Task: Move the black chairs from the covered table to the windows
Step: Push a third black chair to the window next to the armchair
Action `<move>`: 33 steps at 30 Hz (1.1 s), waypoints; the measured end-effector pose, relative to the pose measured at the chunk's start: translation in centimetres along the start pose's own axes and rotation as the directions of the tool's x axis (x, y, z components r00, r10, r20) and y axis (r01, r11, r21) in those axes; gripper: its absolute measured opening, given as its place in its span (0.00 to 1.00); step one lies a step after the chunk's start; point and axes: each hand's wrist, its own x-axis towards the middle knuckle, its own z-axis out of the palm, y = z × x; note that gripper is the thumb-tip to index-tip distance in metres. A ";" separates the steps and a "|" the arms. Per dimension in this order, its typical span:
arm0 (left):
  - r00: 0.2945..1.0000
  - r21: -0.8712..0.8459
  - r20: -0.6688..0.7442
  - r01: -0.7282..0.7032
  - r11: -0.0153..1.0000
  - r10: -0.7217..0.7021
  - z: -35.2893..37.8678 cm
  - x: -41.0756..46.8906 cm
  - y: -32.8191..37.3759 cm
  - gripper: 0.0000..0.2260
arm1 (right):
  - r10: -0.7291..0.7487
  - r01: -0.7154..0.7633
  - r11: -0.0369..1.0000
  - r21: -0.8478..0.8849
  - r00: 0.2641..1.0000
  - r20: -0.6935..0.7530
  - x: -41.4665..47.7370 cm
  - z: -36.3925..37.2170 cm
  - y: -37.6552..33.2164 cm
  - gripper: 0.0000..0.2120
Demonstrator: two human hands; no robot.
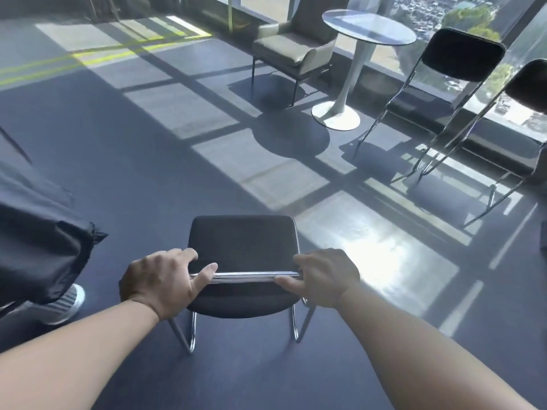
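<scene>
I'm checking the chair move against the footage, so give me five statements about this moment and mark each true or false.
1. Both hands grip the chrome top rail of the black chair's backrest. True: the left hand and the right hand hold it near its two ends.
2. Two black chairs stand by the windows. True: one and another, at the right.
3. The round table has a dark wooden top. False: its top is glass, on a white pedestal.
4. The beige armchair stands right of the round table. False: it stands to its left.
5. The held chair is stacked on another chair. False: its chrome legs hang alone over the floor.
</scene>
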 end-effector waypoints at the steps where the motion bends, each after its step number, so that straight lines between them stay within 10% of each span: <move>1: 1.000 0.001 0.003 0.010 1.000 -0.010 0.0 0.7 0.3 0.38 | -0.007 0.007 1.000 -0.001 1.000 -0.010 0.7 0.0 0.7 0.35; 11: 0.989 -0.044 0.117 0.096 0.994 -0.091 0.2 7.3 4.6 0.40 | -0.027 0.027 0.999 -0.028 1.000 0.012 8.7 -0.9 8.7 0.39; 17: 0.968 -0.030 0.158 0.200 0.979 -0.193 1.1 10.6 7.5 0.40 | -0.120 0.121 0.993 -0.017 0.990 0.069 13.1 -2.6 12.9 0.22; 22: 0.945 -0.013 0.177 0.282 0.959 -0.276 1.4 13.9 10.5 0.41 | -0.199 0.198 0.975 -0.098 0.980 -0.003 18.1 -2.6 17.7 0.39; 33: 0.885 0.043 0.108 0.452 0.891 -0.454 2.1 23.6 14.3 0.41 | -0.395 0.389 0.916 -0.099 0.917 -0.052 30.0 -5.3 24.4 0.43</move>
